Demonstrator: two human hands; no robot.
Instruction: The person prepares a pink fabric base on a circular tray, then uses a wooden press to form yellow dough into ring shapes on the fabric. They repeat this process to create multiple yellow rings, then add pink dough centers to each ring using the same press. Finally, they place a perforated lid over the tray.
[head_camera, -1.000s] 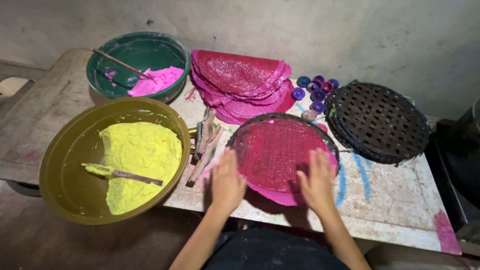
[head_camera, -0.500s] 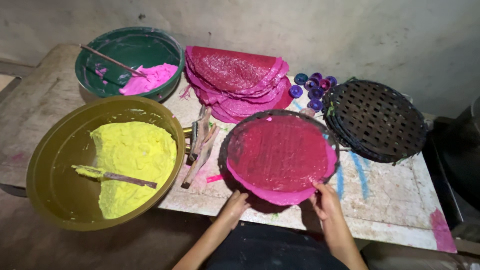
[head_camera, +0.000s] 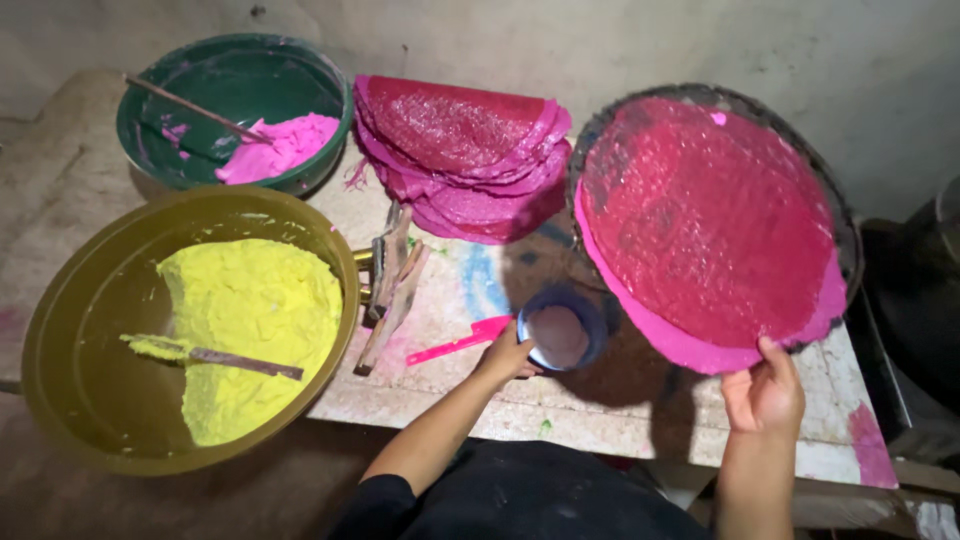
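Note:
My right hand (head_camera: 764, 392) grips the near edge of a round dark woven tray (head_camera: 838, 215) and holds it tilted up off the table. A thin pink sheet (head_camera: 710, 225) covers the tray's face and hangs over its lower rim. My left hand (head_camera: 507, 355) holds a small blue round cup (head_camera: 561, 330) that stands on the table just left of the raised tray. A pink flat stick (head_camera: 455, 344) lies on the table beside that hand.
A stack of folded pink sheets (head_camera: 462, 150) lies at the back. A green bowl (head_camera: 232, 80) holds pink paste and a stick. A large olive basin (head_camera: 95, 300) holds yellow paste and a stirrer. Wooden sticks (head_camera: 392, 280) lie between basin and cup. The stained table (head_camera: 600, 420) ends near me.
The tray with the pink sheet has been lifted and tilted up to the right by my right hand. My left hand has moved onto the blue cup that was under it.

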